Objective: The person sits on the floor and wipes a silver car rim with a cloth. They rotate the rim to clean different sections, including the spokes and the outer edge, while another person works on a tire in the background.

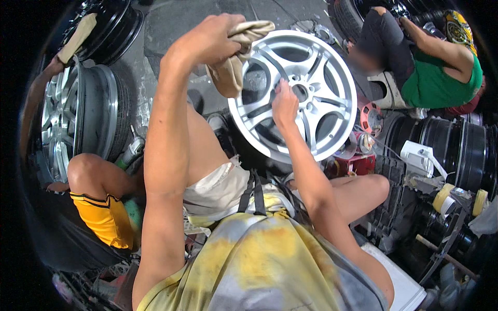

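Observation:
A silver alloy wheel rim (322, 95) with a bright outer lip and several spokes lies in front of me, its face up. My left hand (215, 39) is raised over its far left edge, the fingers wrapped round a bunched beige cloth (228, 78) that hangs down beside the lip. My right hand (285, 106) rests at the wheel's middle, by the hub hole. Its fingers are curled together against a spoke; whether anything small is between them is hidden.
At the left, a person with a cloth (78, 39) sits by another silver wheel (65, 111). A person in a green top (441, 78) crouches at the right. Dark rims (433, 137) stand below that person; a red container (358, 165) is next to my wheel.

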Demonstrator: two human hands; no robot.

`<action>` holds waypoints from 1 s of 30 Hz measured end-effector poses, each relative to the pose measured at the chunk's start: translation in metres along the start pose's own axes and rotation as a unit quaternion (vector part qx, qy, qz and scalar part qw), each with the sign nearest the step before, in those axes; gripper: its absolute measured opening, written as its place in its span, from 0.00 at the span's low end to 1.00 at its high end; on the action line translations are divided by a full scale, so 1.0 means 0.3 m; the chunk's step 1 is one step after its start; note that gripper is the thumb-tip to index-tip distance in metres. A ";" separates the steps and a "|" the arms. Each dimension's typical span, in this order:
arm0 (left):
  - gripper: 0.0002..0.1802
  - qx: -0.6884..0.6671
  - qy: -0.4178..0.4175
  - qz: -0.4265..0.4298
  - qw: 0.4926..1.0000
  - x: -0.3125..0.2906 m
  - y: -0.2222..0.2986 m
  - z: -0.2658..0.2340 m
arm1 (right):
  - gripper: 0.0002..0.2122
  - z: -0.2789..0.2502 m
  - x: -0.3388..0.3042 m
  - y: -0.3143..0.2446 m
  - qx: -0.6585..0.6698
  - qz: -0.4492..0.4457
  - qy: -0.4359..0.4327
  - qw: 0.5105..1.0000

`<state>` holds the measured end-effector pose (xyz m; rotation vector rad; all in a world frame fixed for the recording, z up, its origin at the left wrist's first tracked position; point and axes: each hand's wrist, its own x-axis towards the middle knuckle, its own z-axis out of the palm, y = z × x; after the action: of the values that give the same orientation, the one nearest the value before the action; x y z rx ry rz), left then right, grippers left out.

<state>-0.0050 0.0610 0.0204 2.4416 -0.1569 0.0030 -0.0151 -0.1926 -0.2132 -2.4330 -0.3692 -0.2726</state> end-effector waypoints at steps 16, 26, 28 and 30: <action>0.20 -0.019 -0.038 -0.012 0.999 -0.022 0.037 -0.011 | 0.17 -0.098 0.259 0.189 -0.068 -0.227 -0.049 0.970; 0.19 -0.029 -0.075 -0.050 0.995 0.022 0.061 0.001 | 0.17 -0.026 0.234 0.168 -0.109 -0.182 0.010 0.977; 0.19 -0.034 -0.072 -0.027 0.996 0.010 0.063 -0.006 | 0.20 -0.111 0.241 0.228 -0.105 -0.204 -0.017 0.973; 0.19 -0.025 -0.071 -0.028 0.997 0.011 0.063 -0.003 | 0.20 -0.221 0.234 0.368 -0.172 -0.201 -0.032 0.964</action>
<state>-0.0038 0.0468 0.0335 2.3954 -0.1488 -0.1966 0.0803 -0.3036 -0.2063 -2.6925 -0.9162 -0.4673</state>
